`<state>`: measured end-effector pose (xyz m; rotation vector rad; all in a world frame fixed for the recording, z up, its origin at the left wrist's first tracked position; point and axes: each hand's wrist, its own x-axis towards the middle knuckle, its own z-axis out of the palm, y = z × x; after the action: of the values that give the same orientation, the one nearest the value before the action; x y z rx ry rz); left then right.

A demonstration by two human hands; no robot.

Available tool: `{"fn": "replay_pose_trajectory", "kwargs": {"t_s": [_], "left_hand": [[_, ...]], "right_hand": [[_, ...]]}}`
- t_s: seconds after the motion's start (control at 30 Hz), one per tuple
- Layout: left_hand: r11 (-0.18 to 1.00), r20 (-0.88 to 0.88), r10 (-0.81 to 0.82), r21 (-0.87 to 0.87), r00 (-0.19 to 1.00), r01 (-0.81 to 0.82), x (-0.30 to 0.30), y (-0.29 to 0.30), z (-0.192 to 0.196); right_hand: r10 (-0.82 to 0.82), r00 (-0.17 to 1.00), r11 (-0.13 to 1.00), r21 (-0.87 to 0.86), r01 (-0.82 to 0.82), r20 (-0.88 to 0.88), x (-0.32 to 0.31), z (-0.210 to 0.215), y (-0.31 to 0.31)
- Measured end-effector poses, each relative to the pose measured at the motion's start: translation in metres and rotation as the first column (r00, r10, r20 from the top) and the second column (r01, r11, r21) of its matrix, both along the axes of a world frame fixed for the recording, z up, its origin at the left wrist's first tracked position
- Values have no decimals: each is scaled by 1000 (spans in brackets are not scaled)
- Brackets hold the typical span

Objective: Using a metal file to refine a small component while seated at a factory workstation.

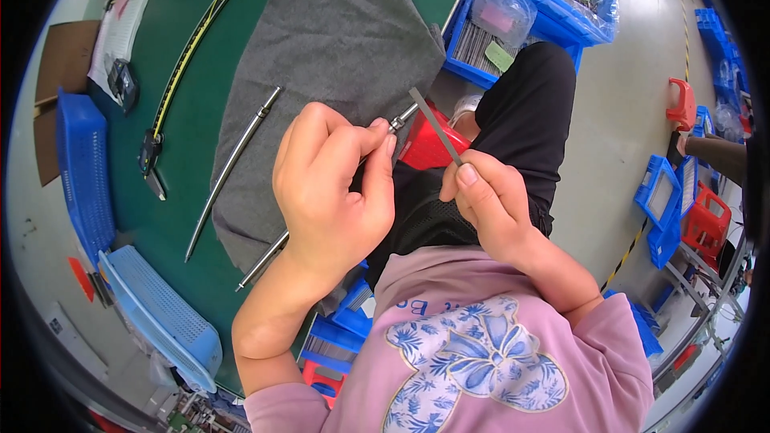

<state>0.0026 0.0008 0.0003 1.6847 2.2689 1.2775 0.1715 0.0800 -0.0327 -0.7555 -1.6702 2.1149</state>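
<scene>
My left hand (333, 180) is closed around a slim metal rod (265, 261), pinching it near its stepped end between thumb and forefinger. The rod slants under the hand, and its other end shows by my left wrist. In my right hand (491, 200) a thin flat file (435, 127) is pinched between thumb and fingers. Its far part crosses the rod's tip; whether they touch I cannot tell. A second metal rod (233, 172) lies on a grey cloth (321, 40), left of my left hand.
A long caliper (152, 152) lies on the green table (180, 112). Blue baskets (84, 172) line its left edge. Blue bins (469, 72) with metal parts and bagged pieces stand beyond my knee. A red stool (706, 220) and blue crates are at the right.
</scene>
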Motion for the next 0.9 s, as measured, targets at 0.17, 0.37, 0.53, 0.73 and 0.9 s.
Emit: {"fn": "replay_pose_trajectory", "kwargs": {"t_s": [0.17,0.37,0.53,0.73,0.9], "left_hand": [[1000,-1,7,-20,1000,-7,0,-1,1],[998,43,35,-48,998,-33,2,-2,1],[998,78,41,-48,996,-37,4,-2,0],[998,84,34,-54,996,-29,6,-2,2],[999,92,21,-45,996,-16,7,-3,2]], "right_hand": [[17,1000,997,-75,-15,23,2,-2,1],[-20,1000,999,48,19,3,-2,-6,0],[-124,991,992,14,125,-52,-9,-5,1],[-261,961,964,-69,255,-92,-38,1,15],[-263,965,964,25,263,-23,-45,0,17]]}}
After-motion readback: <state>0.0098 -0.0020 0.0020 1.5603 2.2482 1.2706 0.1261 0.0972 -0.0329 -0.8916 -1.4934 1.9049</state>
